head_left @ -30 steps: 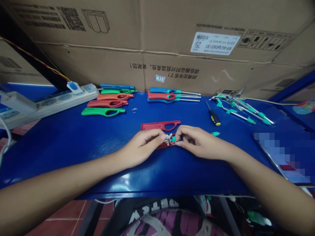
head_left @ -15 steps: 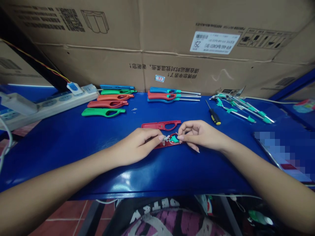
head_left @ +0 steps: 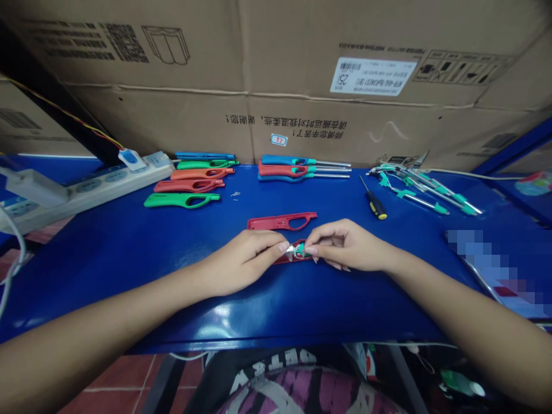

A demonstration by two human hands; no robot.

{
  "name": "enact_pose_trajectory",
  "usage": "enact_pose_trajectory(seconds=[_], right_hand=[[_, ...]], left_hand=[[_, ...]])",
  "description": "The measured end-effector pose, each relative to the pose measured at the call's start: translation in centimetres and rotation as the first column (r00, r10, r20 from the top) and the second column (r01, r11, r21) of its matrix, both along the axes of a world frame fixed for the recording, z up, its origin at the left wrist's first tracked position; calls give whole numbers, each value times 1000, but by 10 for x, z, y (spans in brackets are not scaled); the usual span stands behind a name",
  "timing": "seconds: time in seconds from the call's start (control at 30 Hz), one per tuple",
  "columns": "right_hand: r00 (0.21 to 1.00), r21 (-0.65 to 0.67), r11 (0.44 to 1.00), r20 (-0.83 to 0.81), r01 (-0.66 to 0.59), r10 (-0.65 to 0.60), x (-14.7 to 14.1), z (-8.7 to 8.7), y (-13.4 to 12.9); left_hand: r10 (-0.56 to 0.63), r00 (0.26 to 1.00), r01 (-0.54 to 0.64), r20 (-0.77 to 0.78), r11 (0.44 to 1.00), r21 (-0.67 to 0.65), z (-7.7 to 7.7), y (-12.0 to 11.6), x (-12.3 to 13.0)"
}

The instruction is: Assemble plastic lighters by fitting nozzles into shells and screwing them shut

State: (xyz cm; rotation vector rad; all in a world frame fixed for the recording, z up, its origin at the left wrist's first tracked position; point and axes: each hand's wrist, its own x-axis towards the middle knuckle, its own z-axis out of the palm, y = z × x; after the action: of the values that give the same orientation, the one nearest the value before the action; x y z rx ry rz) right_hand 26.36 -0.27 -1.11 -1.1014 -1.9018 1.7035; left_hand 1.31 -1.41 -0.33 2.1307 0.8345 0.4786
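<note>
On the blue table, a red lighter casing half lies under my fingers, partly hidden by them. My left hand is closed in a pinch on a small whitish metal fitting at the casing. Thumb and forefinger of my right hand pinch a green plastic trigger piece, with thin white wires between it and the fitting. Just beyond my hands lies the other red casing half, inner side up, touched by neither hand.
Coloured lighter casings lie at left beside a power strip. Assembled lighters rest against a cardboard box. A screwdriver, metal tubes with green parts and a pixelated flat device are at right.
My right hand has shifted slightly left and down, closer to my left hand. Its fingers now cover more of the green trigger piece.
</note>
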Motion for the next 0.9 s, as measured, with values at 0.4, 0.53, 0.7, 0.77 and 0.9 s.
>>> enact_pose_trajectory(seconds=[0.4,0.53,0.7,0.77,0.9], right_hand=[[996,68,998,-90,-11,17,-3,-1,-1],[994,42,999,-111,-13,17,-2,-1,0],[989,52,999,-145,-15,22,-2,-2,1],[988,61,998,-154,-13,22,-3,-4,1],[985,69,997,-167,-20,31,-3,-5,2]], left_hand=[[61,995,-45,77,981,-191,3,-3,3],[100,991,-67,88,944,-324,1,-4,4],[96,989,-52,110,935,-350,0,-2,5],[87,990,-43,110,936,-350,0,-1,5],[78,991,-39,106,941,-337,-1,-1,6]])
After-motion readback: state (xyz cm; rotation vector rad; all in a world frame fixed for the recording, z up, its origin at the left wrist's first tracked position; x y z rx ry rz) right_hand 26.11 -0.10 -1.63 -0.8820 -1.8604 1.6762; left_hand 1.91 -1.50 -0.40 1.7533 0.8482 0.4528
